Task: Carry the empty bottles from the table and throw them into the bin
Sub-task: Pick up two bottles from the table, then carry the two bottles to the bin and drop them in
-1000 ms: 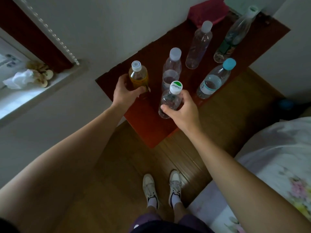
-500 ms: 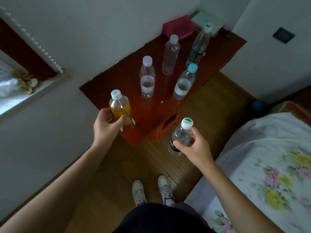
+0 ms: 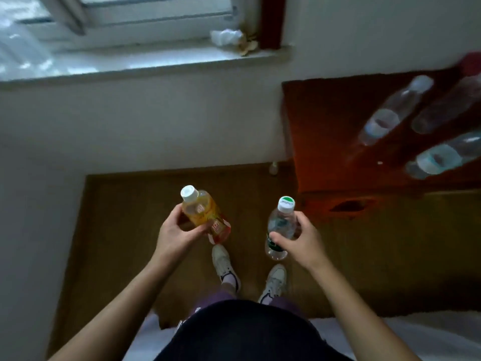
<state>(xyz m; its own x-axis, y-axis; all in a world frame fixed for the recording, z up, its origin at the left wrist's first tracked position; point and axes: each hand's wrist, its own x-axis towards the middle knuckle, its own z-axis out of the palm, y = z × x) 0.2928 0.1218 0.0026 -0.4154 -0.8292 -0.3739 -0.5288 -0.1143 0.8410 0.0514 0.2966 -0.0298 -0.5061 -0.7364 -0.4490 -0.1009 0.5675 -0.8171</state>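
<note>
Yellow bottle (image 3: 205,214): held in my left hand (image 3: 174,235), off the table (image 3: 325,126), above the wooden floor (image 3: 117,230) and ahead of my shoes (image 3: 223,261). White cap on. Tilted, with the cap up and away from me.
Left hand: fingers and thumb are curled round the lower body of the yellow bottle. The thumb lies across the near side, over the red part of the label.
Clear bottle (image 3: 281,230): held in my right hand (image 3: 303,241), just right of the yellow bottle and not touching it. Green-and-white cap on, green label band near the base. Roughly upright.
Right hand: fingers wrap the far side of the clear bottle and the thumb presses the near side at mid-body. The base hangs free below the hand.
Standing bottles (image 3: 390,113): three clear ones on the table at the right edge of view. They are blurred, so I cannot make out their caps.
Table: reddish-brown top, set against the wall, ahead and to my right.
Window sill (image 3: 156,61): upper left, with a crumpled white wad (image 3: 226,36) near its right end.
Bedding (image 3: 429,334): white, at the lower right.
</note>
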